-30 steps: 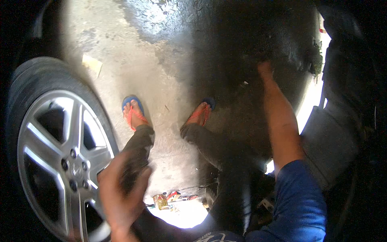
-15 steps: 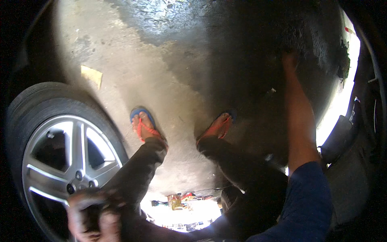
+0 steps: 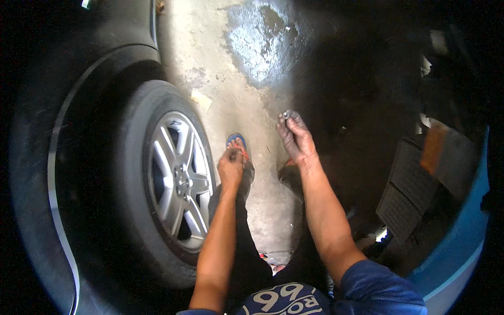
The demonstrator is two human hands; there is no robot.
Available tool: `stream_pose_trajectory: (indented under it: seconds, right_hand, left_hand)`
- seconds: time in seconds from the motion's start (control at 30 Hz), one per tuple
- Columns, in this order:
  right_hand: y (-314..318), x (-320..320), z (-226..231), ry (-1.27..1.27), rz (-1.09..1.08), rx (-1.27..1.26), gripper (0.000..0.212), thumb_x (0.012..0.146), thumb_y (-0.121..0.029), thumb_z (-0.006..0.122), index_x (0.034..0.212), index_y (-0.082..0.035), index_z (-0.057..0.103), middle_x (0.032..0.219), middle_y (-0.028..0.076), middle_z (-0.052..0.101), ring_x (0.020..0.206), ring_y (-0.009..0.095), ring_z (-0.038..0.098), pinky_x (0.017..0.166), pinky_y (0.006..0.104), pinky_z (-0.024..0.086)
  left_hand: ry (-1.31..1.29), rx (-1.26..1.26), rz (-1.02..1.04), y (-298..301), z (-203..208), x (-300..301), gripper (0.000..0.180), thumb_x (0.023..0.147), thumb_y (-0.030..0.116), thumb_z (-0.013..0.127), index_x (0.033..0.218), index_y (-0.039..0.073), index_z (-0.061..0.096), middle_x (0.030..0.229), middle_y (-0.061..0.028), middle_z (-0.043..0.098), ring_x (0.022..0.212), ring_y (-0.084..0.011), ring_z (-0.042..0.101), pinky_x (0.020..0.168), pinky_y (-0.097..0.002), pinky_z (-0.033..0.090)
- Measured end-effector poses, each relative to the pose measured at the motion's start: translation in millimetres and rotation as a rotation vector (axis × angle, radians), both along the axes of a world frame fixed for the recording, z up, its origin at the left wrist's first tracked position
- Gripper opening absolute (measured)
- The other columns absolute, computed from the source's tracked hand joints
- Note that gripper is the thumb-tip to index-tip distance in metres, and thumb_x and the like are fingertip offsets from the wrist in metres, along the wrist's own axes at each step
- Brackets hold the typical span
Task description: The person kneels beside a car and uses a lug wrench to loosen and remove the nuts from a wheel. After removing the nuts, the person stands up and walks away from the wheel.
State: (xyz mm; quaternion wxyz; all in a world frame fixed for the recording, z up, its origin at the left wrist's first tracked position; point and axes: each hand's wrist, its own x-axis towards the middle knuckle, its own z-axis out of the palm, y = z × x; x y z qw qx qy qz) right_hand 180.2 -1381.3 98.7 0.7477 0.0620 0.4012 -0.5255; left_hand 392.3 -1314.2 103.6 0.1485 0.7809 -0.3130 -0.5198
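My right hand (image 3: 299,137) is raised over the concrete floor, its thumb and fingers pinched on a small metal nut (image 3: 286,115). Its fingertips look blackened. My left hand (image 3: 231,167) is curled closed above my left foot; a dark spot shows between its fingers, but what it holds is not clear. To the left of that hand stands a car wheel with a silver spoked rim (image 3: 181,184) and a black tyre (image 3: 137,173). Neither hand touches the wheel.
A dark car body (image 3: 52,105) with a pale trim line arches over the wheel. Ahead lie a yellowish scrap (image 3: 201,100) and a shiny wet patch (image 3: 262,52). On the right are a dark ribbed panel (image 3: 404,194), an orange-brown piece (image 3: 433,149) and a blue surface (image 3: 457,268).
My right hand has come back from far right to the middle, now showing the nut. My left hand has moved from beside the wheel's lower part to above my foot. The view has shifted, showing more car body.
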Motion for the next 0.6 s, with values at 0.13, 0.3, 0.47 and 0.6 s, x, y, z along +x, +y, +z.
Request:
stream_pose_trajectory:
  seconds: [0.13, 0.3, 0.47, 0.6]
  right_hand:
    - [-6.9, 34.3, 118.4, -0.093, -0.035, -0.055, 0.02, 0.087, -0.005, 0.069, 0.106, -0.01, 0.064, 0.105, 0.008, 0.068, 0.094, 0.015, 0.065, 0.092, 0.0331, 0.055]
    - [-8.8, 37.3, 245.4, -0.091, -0.009, -0.149, 0.022, 0.085, -0.001, 0.069, 0.104, -0.01, 0.063, 0.104, 0.008, 0.067, 0.095, 0.016, 0.066, 0.091, 0.0324, 0.056]
    - [-4.2, 37.9, 354.9, -0.064, 0.008, -0.189, 0.023, 0.086, -0.001, 0.068, 0.107, -0.009, 0.063, 0.105, 0.009, 0.068, 0.097, 0.018, 0.067, 0.091, 0.0354, 0.056]
    - [11.2, 39.8, 426.3, -0.058, 0.116, -0.263, 0.02, 0.088, -0.004, 0.067, 0.107, -0.005, 0.063, 0.104, 0.01, 0.068, 0.096, 0.019, 0.067, 0.09, 0.0387, 0.057]
  left_hand:
    - [0.174, 0.091, 0.147, 52.6, 52.9, -13.3, 0.02, 0.092, 0.016, 0.063, 0.096, -0.003, 0.065, 0.072, -0.011, 0.067, 0.061, -0.0166, 0.067, 0.056, -0.0291, 0.052]
    - [0.409, 0.161, 0.284, 77.1, 146.2, -23.2, 0.014, 0.091, 0.007, 0.063, 0.1, -0.005, 0.064, 0.086, -0.0129, 0.068, 0.072, -0.0195, 0.07, 0.063, -0.0279, 0.058]
    - [0.486, -0.04, 0.18, 26.5, 249.0, -14.7, 0.019, 0.088, 0.004, 0.065, 0.105, -0.005, 0.063, 0.092, -0.0129, 0.068, 0.081, -0.0189, 0.069, 0.07, -0.0286, 0.057]
    - [0.735, -0.304, 0.245, -25.1, 362.2, -2.4, 0.021, 0.086, 0.004, 0.067, 0.106, -0.002, 0.066, 0.089, -0.0068, 0.068, 0.08, -0.0132, 0.064, 0.07, -0.0272, 0.053]
